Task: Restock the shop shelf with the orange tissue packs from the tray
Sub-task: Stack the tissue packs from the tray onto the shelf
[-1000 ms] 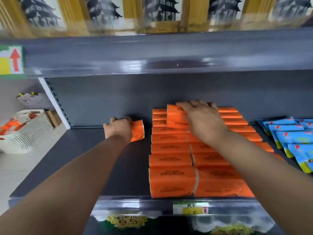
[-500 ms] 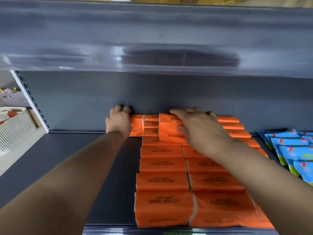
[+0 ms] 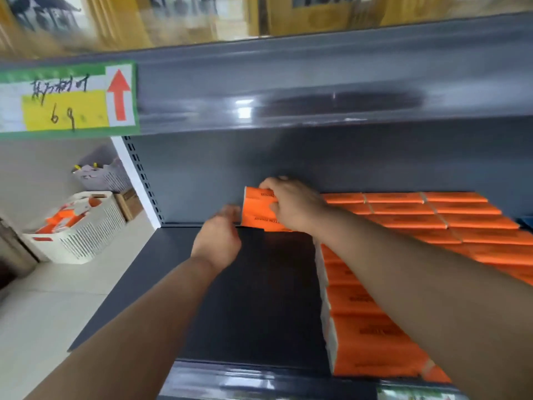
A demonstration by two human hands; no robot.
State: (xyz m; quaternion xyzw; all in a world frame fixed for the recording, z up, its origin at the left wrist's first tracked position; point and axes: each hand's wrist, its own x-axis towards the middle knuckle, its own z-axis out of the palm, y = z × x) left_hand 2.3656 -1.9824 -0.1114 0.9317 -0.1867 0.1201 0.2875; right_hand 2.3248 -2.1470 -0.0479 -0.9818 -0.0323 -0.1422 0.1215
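Gripping the orange pack [image 3: 256,215] marked "TISSUE" is the right hand [image 3: 294,209].

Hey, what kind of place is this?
Most likely a small shop: dark grey metal shelving, rows of identical orange tissue packs, and a handwritten green-and-yellow price tag on the upper shelf edge.

The white slotted upright [image 3: 141,183] stands at the left end of the dark grey shelf [image 3: 178,284]. Right of it runs a grey back panel [image 3: 360,163]. Above it, the glossy upper shelf edge [image 3: 288,79] catches a bright glare and carries a green-bordered price label [image 3: 66,102]. Left of the upright are a pale wall [image 3: 34,168], light floor tiles [image 3: 43,313], a lilac basket [image 3: 103,174] and a brown carton [image 3: 129,203].
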